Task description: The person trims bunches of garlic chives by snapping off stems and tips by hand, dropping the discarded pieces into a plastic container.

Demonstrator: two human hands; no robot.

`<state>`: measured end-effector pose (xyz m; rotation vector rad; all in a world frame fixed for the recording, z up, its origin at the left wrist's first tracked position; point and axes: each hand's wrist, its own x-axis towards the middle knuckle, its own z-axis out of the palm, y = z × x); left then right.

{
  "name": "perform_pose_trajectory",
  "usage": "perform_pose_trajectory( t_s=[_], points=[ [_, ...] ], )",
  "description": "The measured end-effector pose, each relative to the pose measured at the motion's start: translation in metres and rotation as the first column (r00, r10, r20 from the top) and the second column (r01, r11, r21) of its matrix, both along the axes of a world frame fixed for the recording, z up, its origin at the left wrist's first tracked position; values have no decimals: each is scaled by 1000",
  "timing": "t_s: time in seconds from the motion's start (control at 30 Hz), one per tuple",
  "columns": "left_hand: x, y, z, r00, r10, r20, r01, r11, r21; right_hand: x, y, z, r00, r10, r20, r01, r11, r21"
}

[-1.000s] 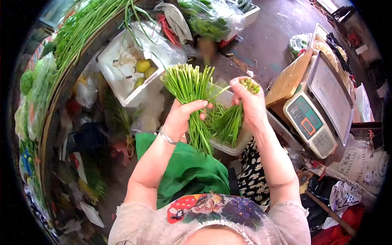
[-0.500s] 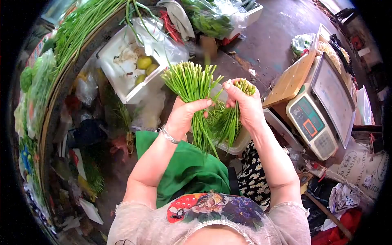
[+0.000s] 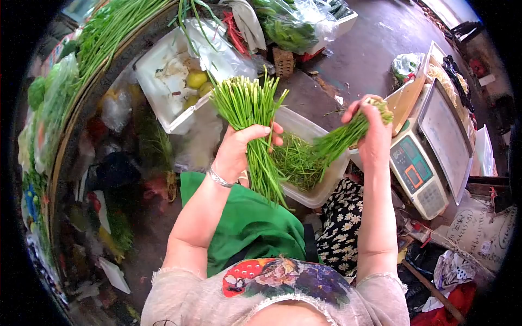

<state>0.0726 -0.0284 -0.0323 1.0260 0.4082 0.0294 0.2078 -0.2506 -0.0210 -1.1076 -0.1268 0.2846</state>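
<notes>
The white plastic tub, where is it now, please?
In the head view, the tub is just right of centre, between the left hand and the scale, with loose green stems inside.

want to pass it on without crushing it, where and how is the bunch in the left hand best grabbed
Probably by the stalks just below the left hand, coming from the right: the bunch is narrow there, its cut ends fan out above, and the left forearm takes up the other side.

Greens [image 3: 298, 165] in tub [image 3: 337, 171], crate [image 3: 157, 100] left, scale [image 3: 418, 171] right
</notes>
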Motion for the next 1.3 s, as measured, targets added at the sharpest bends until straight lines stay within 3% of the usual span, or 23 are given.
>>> perform_pose_trajectory(
  t_s=[0.1,0.17,0.3,0.5,0.57,0.7,0.77,0.93,1.03,1.17,1.2,1.23,1.3],
  points=[
    [1,-3,1,997,-75,-28,72,995,-69,-10,15,-11,992,119,49,-111,984,-138],
    [2,-8,2,993,-114,-28,111,989,-93,-24,29,-4,976,213,-43,-217,953,-213],
    [3,-16,3,989,-149,-2,149,987,-53,-37,44,-18,926,368,-87,-378,906,-191],
    [3,-10,-7,998,-57,-12,56,997,-59,-24,33,-20,979,201,26,-192,961,-198],
    [2,-10,-6,996,-84,22,84,996,-37,-23,30,-18,981,192,-20,-193,971,-141],
    [2,-16,-4,993,-121,8,122,991,-63,-36,39,-18,936,347,-54,-347,895,-279],
    [2,-17,-3,989,-145,29,147,986,-73,-40,43,-19,907,422,1,-412,885,-219],
    [3,-10,-13,996,-82,-43,80,996,-47,-28,33,-16,959,283,-8,-264,884,-387],
    [2,-9,-11,997,-2,-77,2,1000,-10,-16,22,-18,986,154,57,-129,941,-312],
    [2,-7,-6,997,-73,-21,70,993,-99,-26,27,-4,961,261,89,-210,903,-375],
    [2,-7,-8,996,-92,-13,90,988,-129,-22,23,-9,940,336,-61,-333,861,-385],
    [1,-7,-9,994,-110,-5,108,981,-161,-21,24,-14,941,333,-63,-331,862,-384],
    [1,-9,-7,993,-121,5,121,980,-158,-20,26,-18,918,338,-208,-380,898,-223]
  ],
)
